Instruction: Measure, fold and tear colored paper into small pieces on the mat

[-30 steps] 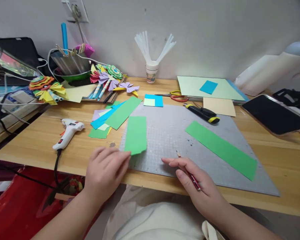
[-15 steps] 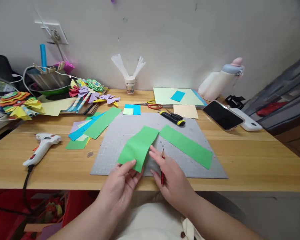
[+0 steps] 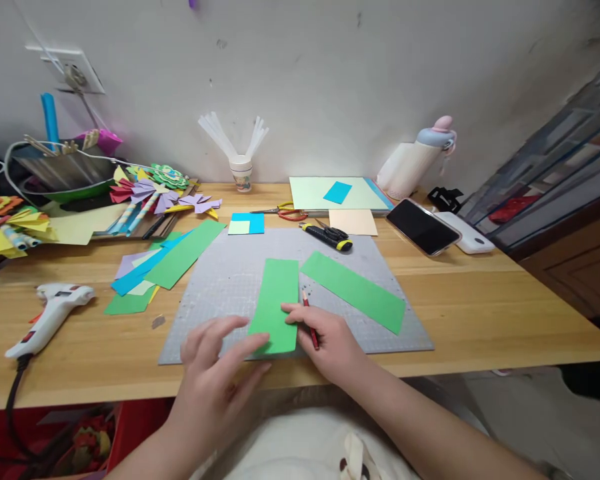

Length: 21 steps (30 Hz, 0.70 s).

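Note:
A green paper strip (image 3: 279,293) stands lengthwise over the grey cutting mat (image 3: 220,267), its lower left side bowed slightly upward. My left hand (image 3: 213,363) is at that lower left corner, fingers spread, with the thumb tip against the paper. From the other side, my right hand (image 3: 333,340) has fingertips on the strip's right edge. A dark red pencil (image 3: 308,313) is tucked in this hand, its point directed away from me. Another green strip (image 3: 355,292) lies slanted on the mat to the right.
Beyond the strips lie a utility knife (image 3: 325,236) and scissors (image 3: 293,213). Coloured paper pieces (image 3: 185,253) overlap at the mat's left edge. A glue gun (image 3: 53,313) with its cord rests at far left. A phone (image 3: 423,227) lies to the right, near a bottle (image 3: 415,160).
The held green strip has come down and straightened on the mat. My left hand has loosened its grip and spread its fingers. The view has shifted to the right.

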Motion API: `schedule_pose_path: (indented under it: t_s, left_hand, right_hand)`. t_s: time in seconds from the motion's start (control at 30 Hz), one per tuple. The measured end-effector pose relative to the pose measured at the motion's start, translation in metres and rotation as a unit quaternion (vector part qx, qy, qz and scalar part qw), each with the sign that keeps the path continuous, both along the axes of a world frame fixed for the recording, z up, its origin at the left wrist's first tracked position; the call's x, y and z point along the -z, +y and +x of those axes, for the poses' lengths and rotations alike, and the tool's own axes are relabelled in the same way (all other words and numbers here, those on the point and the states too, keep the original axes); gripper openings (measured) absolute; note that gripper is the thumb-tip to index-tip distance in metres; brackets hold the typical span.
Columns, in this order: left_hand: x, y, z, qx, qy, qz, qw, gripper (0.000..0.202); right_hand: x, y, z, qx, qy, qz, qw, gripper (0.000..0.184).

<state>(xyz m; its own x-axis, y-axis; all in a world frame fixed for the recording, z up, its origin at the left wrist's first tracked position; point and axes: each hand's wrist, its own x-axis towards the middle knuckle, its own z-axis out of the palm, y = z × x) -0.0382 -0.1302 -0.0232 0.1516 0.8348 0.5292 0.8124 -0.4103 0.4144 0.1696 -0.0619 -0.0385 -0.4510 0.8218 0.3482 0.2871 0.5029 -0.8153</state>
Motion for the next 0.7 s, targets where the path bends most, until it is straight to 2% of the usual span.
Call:
schedule_pose_path:
  t_s: [0.07,0.13,0.23,0.3,0.5,0.6,0.7]
  left_hand:
    - [-0.01,0.011,-0.005,0.072,0.065,-0.04,0.994,0.014]
    - [-0.02,0.024,-0.006,0.107,0.062,-0.128,0.984,0.011]
    - [-0.03,0.049,-0.007,0.073,0.037,-0.26,0.962,0.019]
    - [-0.032,0.071,-0.008,0.058,0.045,-0.32,0.945,0.024]
    - [-0.025,0.133,-0.006,0.105,0.087,-0.322,0.937,0.02]
    - [-0.019,0.145,-0.006,0.119,0.087,-0.309,0.939,0.018]
    - [-0.014,0.147,-0.008,0.13,0.082,-0.295,0.943,0.017]
  right_hand:
    - [0.001,0.001,-0.001,-0.027,-0.016,0.0,0.999,0.033]
    - [0.003,0.001,0.0,-0.01,-0.024,-0.003,1.0,0.04]
    - [0.008,0.0,0.003,0.055,-0.01,-0.019,0.998,0.045]
    - [0.01,-0.002,0.005,0.078,-0.002,-0.03,0.996,0.044]
    - [0.008,-0.003,0.005,0.071,-0.018,-0.025,0.997,0.046]
    - [0.007,-0.002,0.004,0.068,-0.021,-0.026,0.997,0.046]
    - [0.008,0.0,0.004,0.053,-0.02,-0.021,0.998,0.043]
